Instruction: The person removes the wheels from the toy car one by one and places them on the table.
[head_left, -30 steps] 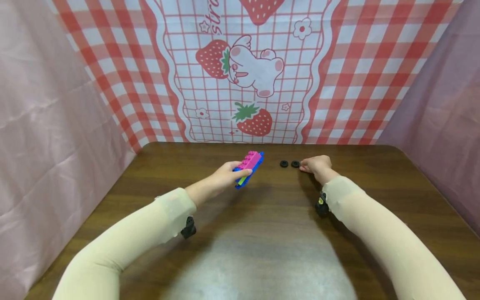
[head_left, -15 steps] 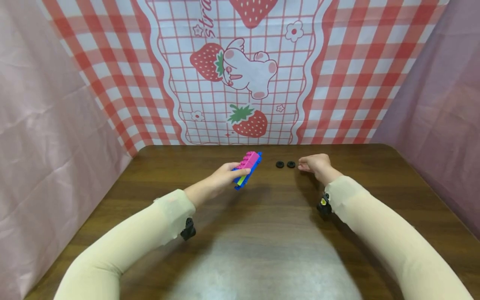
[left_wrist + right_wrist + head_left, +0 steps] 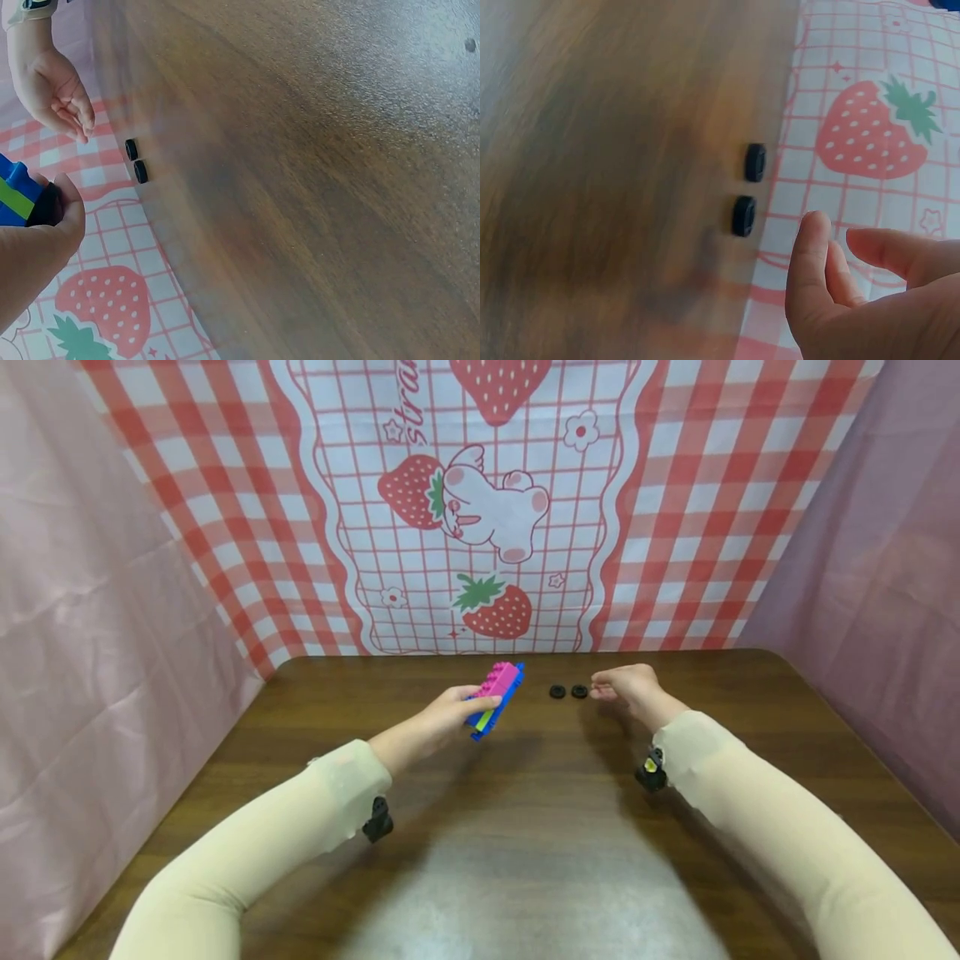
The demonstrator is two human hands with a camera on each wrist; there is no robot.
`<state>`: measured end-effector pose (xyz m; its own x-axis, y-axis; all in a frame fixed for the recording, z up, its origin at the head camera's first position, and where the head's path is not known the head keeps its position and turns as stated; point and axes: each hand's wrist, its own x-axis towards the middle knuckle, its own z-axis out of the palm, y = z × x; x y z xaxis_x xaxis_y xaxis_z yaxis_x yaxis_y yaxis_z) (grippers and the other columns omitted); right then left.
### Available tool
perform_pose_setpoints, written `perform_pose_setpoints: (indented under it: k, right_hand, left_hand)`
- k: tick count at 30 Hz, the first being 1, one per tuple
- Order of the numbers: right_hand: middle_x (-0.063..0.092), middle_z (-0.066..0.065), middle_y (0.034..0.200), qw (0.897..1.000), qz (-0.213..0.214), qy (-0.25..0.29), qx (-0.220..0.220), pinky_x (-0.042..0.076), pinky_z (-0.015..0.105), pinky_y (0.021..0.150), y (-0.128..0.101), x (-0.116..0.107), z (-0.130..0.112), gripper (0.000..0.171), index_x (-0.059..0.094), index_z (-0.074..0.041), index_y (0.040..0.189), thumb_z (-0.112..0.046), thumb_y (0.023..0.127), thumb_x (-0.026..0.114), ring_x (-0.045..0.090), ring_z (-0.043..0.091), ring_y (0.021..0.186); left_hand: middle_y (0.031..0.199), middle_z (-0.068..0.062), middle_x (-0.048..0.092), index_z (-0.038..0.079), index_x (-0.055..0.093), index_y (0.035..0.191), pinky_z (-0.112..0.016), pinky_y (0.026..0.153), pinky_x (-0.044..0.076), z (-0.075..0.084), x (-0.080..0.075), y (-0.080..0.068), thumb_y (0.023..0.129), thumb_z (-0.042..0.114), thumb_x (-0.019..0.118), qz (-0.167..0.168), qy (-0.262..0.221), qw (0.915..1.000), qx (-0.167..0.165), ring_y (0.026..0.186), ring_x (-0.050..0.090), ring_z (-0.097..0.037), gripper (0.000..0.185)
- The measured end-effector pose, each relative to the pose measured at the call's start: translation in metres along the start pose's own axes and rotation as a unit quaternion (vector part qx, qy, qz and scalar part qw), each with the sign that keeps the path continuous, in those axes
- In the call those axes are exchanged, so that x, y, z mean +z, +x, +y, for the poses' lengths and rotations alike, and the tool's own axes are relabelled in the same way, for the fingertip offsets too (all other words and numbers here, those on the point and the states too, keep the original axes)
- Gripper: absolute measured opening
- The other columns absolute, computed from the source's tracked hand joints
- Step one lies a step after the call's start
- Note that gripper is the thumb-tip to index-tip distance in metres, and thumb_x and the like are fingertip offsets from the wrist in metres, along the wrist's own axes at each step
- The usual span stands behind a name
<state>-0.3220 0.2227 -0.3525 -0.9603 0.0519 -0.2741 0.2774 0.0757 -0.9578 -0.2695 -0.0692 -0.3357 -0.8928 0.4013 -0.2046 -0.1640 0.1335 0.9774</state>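
My left hand point(image 3: 455, 706) grips a toy-brick build point(image 3: 501, 683) with pink studded bricks on a blue base and a lime strip. In the left wrist view a dark part point(image 3: 45, 206) of it shows by the curled fingers. Two small black toy wheels point(image 3: 580, 691) lie flat, side by side, near the table's far edge. Just to their right is my right hand point(image 3: 630, 687), its thumb and fingers apart with nothing between them. From the right wrist, the fingertips point(image 3: 816, 225) appear close to the nearer wheel point(image 3: 743, 216).
The brown wooden table point(image 3: 480, 827) reaches back to a red-and-white checked cloth point(image 3: 697, 527) with strawberries. Pink curtains point(image 3: 112, 610) hang at both sides.
The right hand's fingertips have parted from a closer bunch beside the wheels. The view has shifted slightly. The left hand still holds the brick build in much the same place.
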Motion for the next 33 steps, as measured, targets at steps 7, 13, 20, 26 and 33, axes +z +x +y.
perform_pose_setpoints:
  k: [7, 13, 20, 26, 33]
  right_hand:
    - [0.068, -0.002, 0.075, 0.999, -0.039, -0.013, 0.001, 0.056, 0.021, 0.074, -0.014, 0.008, -0.006, 0.045, 0.044, 0.014, 0.136, -0.009, 0.098, 0.054, 0.069, 0.004, 0.068]
    - [0.068, 0.0, 0.078, 0.997, -0.077, 0.014, -0.006, 0.055, 0.026, 0.085, -0.026, 0.022, -0.012, 0.046, 0.041, 0.017, 0.136, -0.007, 0.098, 0.052, 0.069, 0.006, 0.069]
    - [0.069, 0.003, 0.077, 0.992, -0.12, 0.033, -0.023, 0.056, 0.027, 0.083, -0.039, 0.039, -0.017, 0.045, 0.039, 0.021, 0.134, -0.003, 0.098, 0.052, 0.07, 0.01, 0.071]
    - [0.07, 0.003, 0.081, 0.987, -0.153, 0.021, -0.043, 0.057, 0.026, 0.078, -0.05, 0.053, -0.017, 0.046, 0.041, 0.021, 0.133, -0.007, 0.099, 0.053, 0.071, 0.012, 0.076]
    - [0.066, 0.023, 0.114, 0.98, -0.188, -0.02, -0.065, 0.055, 0.029, 0.085, -0.06, 0.068, -0.02, 0.057, 0.046, 0.014, 0.132, -0.025, 0.095, 0.063, 0.071, 0.016, 0.09]
  left_hand:
    - [0.078, 0.002, 0.057, -0.014, 0.044, 0.128, -0.022, 0.065, 0.048, 0.008, -0.001, -0.003, 0.102, 0.02, 0.041, -0.02, -0.051, 0.9983, 0.022, 0.069, 0.057, -0.008, 0.043]
    - [0.082, 0.0, 0.056, -0.016, 0.041, 0.131, -0.021, 0.068, 0.047, 0.015, -0.002, -0.005, 0.103, 0.019, 0.036, -0.04, -0.047, 0.9975, 0.034, 0.071, 0.055, -0.007, 0.045]
    - [0.117, -0.018, 0.058, -0.009, 0.034, 0.143, -0.035, 0.098, 0.047, 0.02, -0.003, -0.006, 0.103, 0.021, 0.044, -0.054, -0.005, 0.9985, 0.006, 0.092, 0.061, -0.013, 0.05]
    - [0.118, -0.021, 0.058, -0.012, 0.04, 0.137, -0.042, 0.108, 0.04, 0.017, -0.001, -0.002, 0.102, 0.017, 0.047, -0.035, 0.0, 0.9991, 0.022, 0.092, 0.062, -0.015, 0.046]
    - [0.131, -0.027, 0.052, -0.013, 0.038, 0.137, -0.041, 0.108, 0.041, 0.017, 0.005, 0.003, 0.1, 0.015, 0.053, 0.032, -0.052, 0.9978, 0.025, 0.109, 0.059, -0.025, 0.049]
